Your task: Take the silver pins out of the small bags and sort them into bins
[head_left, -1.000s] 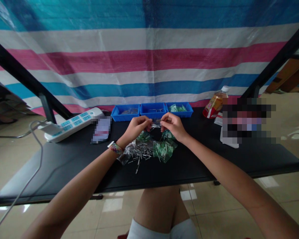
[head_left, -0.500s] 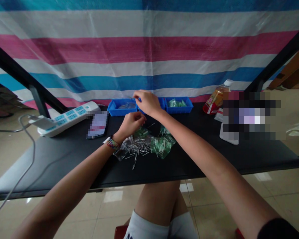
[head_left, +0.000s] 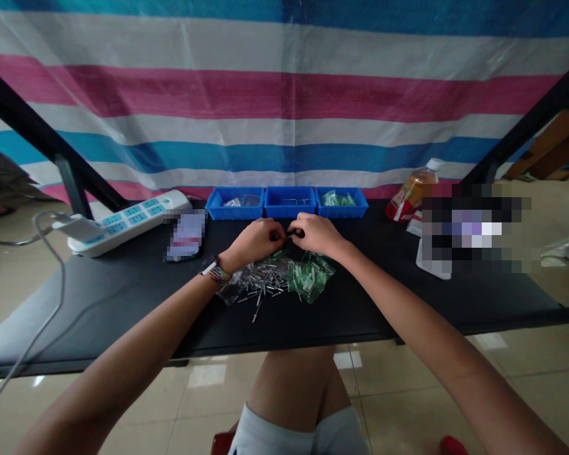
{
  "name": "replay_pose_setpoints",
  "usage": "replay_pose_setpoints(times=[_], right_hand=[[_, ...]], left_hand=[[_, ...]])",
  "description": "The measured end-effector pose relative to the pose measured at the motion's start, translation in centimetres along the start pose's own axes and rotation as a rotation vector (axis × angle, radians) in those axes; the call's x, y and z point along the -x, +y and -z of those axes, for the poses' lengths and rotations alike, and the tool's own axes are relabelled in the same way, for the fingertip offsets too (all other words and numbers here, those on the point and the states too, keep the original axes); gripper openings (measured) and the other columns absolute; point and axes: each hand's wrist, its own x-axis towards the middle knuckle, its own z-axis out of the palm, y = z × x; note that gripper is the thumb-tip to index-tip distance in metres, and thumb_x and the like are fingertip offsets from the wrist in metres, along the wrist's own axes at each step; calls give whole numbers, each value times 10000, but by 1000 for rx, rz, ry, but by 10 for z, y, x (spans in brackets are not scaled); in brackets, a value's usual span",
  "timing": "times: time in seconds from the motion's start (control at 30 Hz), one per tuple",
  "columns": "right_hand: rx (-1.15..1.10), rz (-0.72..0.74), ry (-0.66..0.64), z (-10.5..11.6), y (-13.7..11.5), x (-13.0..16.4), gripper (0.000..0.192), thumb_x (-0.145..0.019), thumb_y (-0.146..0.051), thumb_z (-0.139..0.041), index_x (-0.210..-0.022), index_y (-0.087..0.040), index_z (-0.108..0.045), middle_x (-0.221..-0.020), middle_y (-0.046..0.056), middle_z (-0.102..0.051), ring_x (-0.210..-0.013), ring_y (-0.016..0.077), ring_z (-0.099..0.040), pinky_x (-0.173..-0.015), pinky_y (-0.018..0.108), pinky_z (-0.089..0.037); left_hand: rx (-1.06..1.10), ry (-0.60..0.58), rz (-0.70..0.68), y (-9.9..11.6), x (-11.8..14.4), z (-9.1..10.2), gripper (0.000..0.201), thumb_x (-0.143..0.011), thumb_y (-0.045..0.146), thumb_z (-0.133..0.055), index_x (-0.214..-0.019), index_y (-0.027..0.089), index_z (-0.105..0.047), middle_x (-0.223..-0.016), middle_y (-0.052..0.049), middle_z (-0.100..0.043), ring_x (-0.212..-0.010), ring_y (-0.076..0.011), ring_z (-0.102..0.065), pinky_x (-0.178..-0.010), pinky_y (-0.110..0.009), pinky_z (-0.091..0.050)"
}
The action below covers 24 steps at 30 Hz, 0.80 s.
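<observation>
My left hand [head_left: 256,241] and my right hand [head_left: 318,234] meet fingertip to fingertip above the table, both closed in a pinch. What sits between the fingertips is too small and dark to make out. Just below them lies a pile of thin silvery metal pins [head_left: 265,281], partly on a clear plastic bag [head_left: 230,292]. A green plastic bag [head_left: 309,278] holding pale pieces lies to the right of the pile. Behind the hands stand three blue bins: the left bin [head_left: 234,213] holds clear bags, the middle bin [head_left: 289,210] a few thin pins, the right bin [head_left: 342,210] green bags.
A white power strip [head_left: 130,221] with a plugged-in cable and a phone [head_left: 187,237] lie to the left. On the right are a drink bottle [head_left: 410,189] and a blurred-out object beside a white stand [head_left: 434,259]. A striped sheet [head_left: 284,95] hangs behind the black table [head_left: 137,297].
My right hand has come back from over the middle blue bin to meet my left hand, uncovering that bin. My left hand has shifted slightly; the pile of pins looks the same.
</observation>
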Motion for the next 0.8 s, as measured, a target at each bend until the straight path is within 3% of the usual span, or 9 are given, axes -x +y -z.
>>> replay_pose_setpoints(times=[0.13, 0.23, 0.37, 0.57, 0.8], right_hand=[[-118, 23, 39, -5, 6, -2, 64, -915, -197, -707, -878, -206, -758, -951, 36, -681, -817, 167, -611, -650, 281, -333], [-372, 49, 94, -6, 12, -2, 33, -888, -157, -707, -866, -182, -710, -898, 15, -687, -741, 135, -586, -665, 258, -373], [-718, -6, 216, -8, 15, 2, 90, -880, -261, -726, -886, -182, -685, -822, 0, -697, -632, 121, -553, -611, 250, -393], [-770, -7, 371, -11, 8, 6, 87, -829, -261, -728, -823, -192, -676, -802, 4, -695, -638, 124, -580, -612, 253, -433], [-1108, -181, 272, -11, 3, 8, 182, -812, -357, -749, -860, -207, -659, -775, -3, -673, -554, 135, -624, -468, 245, -499]], left_hand=[[55, 52, 11, 0, -1, 2, 118, -825, 179, -670, -878, 185, -775, -905, -70, -761, -810, -205, -691, -756, -315, -521], [210, 105, 64, -2, -2, 2, 140, -872, 262, -655, -918, 180, -758, -880, -61, -763, -760, -190, -673, -705, -305, -501], [442, 106, 123, -2, -5, 1, 287, -934, 438, -641, -872, 175, -738, -802, -48, -749, -725, -180, -652, -672, -291, -481], [633, 91, 183, 4, -6, 5, 384, -925, 519, -673, -772, 169, -705, -742, -43, -710, -699, -158, -619, -672, -279, -469], [716, 188, 175, 7, -3, 7, 244, -822, 397, -778, -855, 162, -725, -865, -60, -748, -795, -170, -664, -733, -289, -513]])
